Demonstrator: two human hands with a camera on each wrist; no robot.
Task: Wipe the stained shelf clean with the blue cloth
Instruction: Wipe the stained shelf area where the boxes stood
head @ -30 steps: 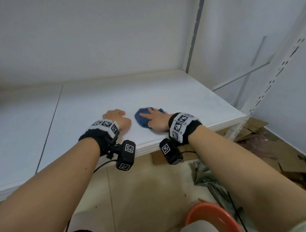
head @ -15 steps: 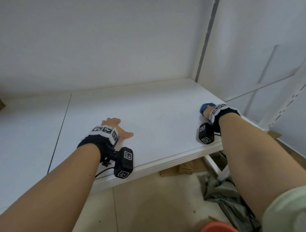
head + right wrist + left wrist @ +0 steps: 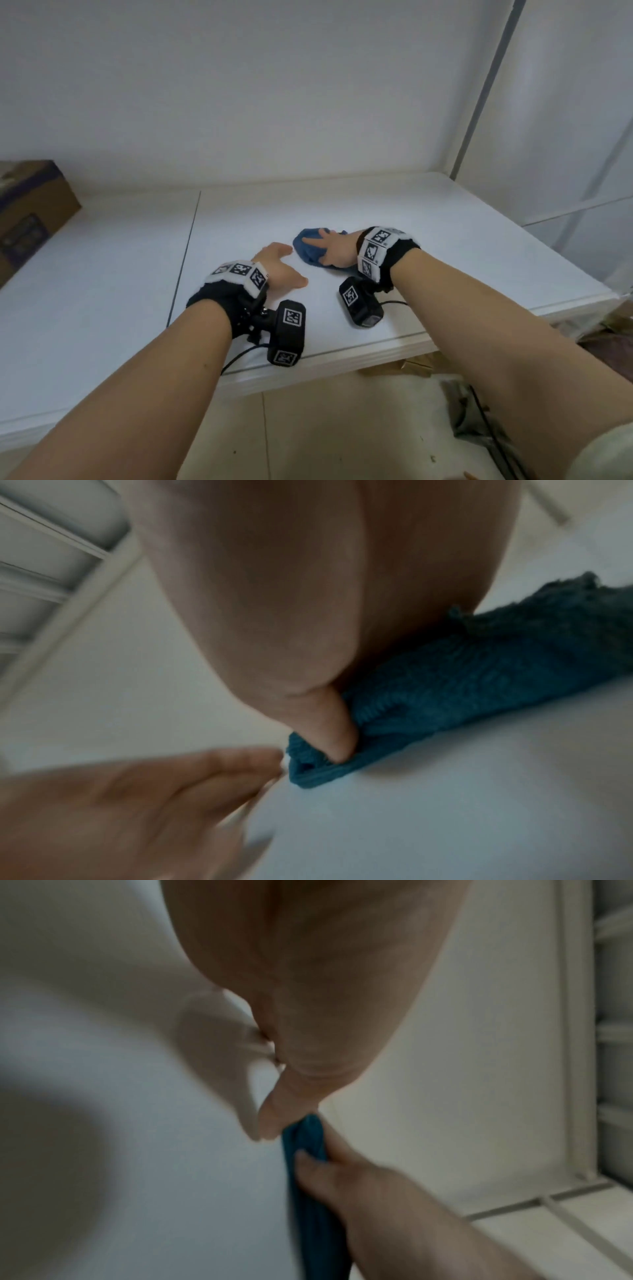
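Observation:
The blue cloth point(image 3: 306, 249) lies bunched on the white shelf point(image 3: 428, 240), near its middle. My right hand point(image 3: 337, 248) covers it, fingers draped over the mound and thumb tucked into its near side. The right wrist view shows that thumb point(image 3: 334, 737) dug into the blue cloth point(image 3: 479, 669). My left hand point(image 3: 281, 269) rests flat on the shelf just left of the cloth, holding nothing. In the left wrist view, my left hand point(image 3: 308, 988) nearly meets the cloth point(image 3: 304, 1177), on which the right hand's fingertips point(image 3: 304, 1156) curl. No stain shows on the shelf.
A cardboard box point(image 3: 30, 212) stands on the shelf at the far left. A white upright post point(image 3: 486, 89) rises at the back right corner. Below the front edge the floor holds cardboard scraps point(image 3: 418, 363) and a grey rag point(image 3: 469, 411).
My right hand has swept the cloth from the shelf's right edge back to the middle, beside the left hand. The left hand has stayed in place.

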